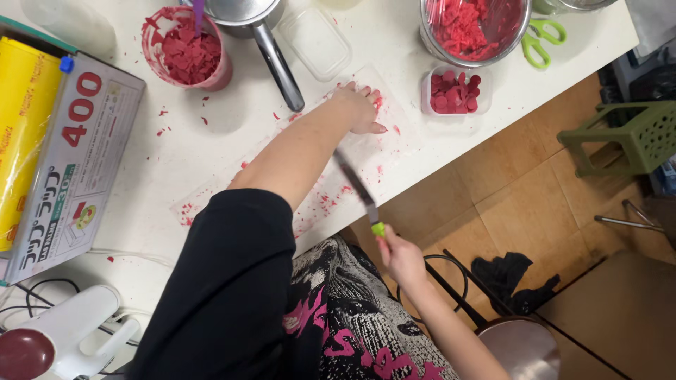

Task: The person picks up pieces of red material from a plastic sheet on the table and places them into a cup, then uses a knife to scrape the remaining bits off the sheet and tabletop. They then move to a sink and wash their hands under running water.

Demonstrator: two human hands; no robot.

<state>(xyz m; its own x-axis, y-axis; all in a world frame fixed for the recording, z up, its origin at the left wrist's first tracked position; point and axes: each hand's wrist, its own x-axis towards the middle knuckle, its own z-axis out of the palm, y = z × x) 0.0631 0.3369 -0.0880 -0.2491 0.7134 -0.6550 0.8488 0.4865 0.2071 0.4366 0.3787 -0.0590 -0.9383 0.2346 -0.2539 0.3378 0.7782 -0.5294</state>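
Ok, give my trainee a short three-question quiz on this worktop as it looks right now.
1. True or false: the right hand holds the green-handled knife.
2. What does the left hand press on? A) the clear plastic sheet on the white worktop B) the green-handled scissors C) the yellow roll of wrap
3. Fill in: the small clear tub right of the left hand holds red ____.

Key: 1 true; 2 A; 3 discs.
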